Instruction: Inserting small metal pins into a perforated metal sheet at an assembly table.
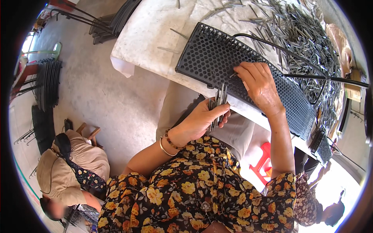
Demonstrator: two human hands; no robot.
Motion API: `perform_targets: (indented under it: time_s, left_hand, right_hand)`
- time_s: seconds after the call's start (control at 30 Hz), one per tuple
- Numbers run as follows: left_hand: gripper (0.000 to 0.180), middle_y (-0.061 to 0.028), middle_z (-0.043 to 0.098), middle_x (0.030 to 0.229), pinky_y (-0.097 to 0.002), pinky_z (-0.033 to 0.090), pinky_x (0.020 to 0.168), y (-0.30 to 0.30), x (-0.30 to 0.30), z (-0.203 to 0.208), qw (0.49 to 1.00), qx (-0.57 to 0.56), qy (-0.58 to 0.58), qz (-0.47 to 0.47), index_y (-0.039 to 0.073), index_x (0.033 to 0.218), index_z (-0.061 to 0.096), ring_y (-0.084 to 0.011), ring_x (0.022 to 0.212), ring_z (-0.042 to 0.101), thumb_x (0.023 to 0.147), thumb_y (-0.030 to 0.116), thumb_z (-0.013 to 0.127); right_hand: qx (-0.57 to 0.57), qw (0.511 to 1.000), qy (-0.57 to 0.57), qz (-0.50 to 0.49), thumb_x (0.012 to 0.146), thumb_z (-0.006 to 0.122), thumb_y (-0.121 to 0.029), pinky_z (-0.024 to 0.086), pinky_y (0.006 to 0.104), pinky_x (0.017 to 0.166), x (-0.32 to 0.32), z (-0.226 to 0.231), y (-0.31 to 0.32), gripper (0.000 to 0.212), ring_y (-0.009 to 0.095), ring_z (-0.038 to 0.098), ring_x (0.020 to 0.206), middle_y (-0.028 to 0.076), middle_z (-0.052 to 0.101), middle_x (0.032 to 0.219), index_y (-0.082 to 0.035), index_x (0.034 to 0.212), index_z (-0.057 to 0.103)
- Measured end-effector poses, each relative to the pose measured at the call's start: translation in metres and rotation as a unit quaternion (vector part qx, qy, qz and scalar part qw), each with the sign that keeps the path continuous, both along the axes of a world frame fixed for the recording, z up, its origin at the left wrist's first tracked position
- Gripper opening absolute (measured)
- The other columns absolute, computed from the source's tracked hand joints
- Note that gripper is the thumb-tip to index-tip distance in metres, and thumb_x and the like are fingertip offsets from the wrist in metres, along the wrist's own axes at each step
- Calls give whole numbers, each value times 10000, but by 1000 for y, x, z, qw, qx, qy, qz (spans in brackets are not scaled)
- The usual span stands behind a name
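On my feed I see room to pass over the white tabletop point(149, 33) at upper left of centre. The black perforated panel point(293, 99) stands tilted beside it; toward upper right, black rods point(345, 80) and heaped metal strips point(311, 50) block me, while the right hand point(258, 83) obstructs mid-panel.

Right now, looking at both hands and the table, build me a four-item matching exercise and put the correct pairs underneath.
Column one:
1. Left hand
2. Panel
3. Right hand
4. Strip pile

Column two:
a. On the table, beyond the panel
b. Fingers at the panel's face
c. Black and full of holes
d. Closed around a bunch of strips

Pairs: 1-d, 2-c, 3-b, 4-a
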State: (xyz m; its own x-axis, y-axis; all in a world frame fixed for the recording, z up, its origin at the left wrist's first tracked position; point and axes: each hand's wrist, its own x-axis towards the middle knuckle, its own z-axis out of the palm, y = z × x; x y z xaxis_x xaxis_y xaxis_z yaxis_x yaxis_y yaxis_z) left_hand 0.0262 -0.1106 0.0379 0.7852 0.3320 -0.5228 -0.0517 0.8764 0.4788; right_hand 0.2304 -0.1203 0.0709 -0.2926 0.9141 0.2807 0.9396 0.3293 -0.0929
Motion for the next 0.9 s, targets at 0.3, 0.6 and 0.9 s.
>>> perform_targets:
  time_s: [0.3, 0.6, 0.9]
  left_hand:
    - [173, -8, 568, 800, -239, 442, 600, -5, 1, 0, 999, 8, -30, -9, 60, 922, 559, -82, 708, 535, 933, 232, 571]
    - [263, 15, 563, 930, -225, 443, 663, -8, -5, -2, 998, -16, -46, 34, 72, 1099, 518, -68, 822, 524, 946, 283, 553]
    - [245, 2, 558, 887, -209, 429, 665, -7, -28, -12, 998, 18, -58, 12, 54, 1088, 522, -60, 747, 504, 955, 259, 536]
  right_hand:
    - [4, 999, 8, -33, 743, 610, -43, 425, 320, 808, -7, 7, 2, 214, 205, 565, 803, 69, 582, 885, -18, 955, 624]
    - [-280, 742, 547, -266, 852, 614, -46, 529, 242, 647, -57, 20, -46, 168, 125, 628, 736, 91, 631, 869, 80, 958, 641]
    - [-254, 856, 439, -104, 837, 622, -60, 499, 315, 616, -53, 12, -37, 157, 224, 634, 678, 125, 621, 828, 26, 962, 664]
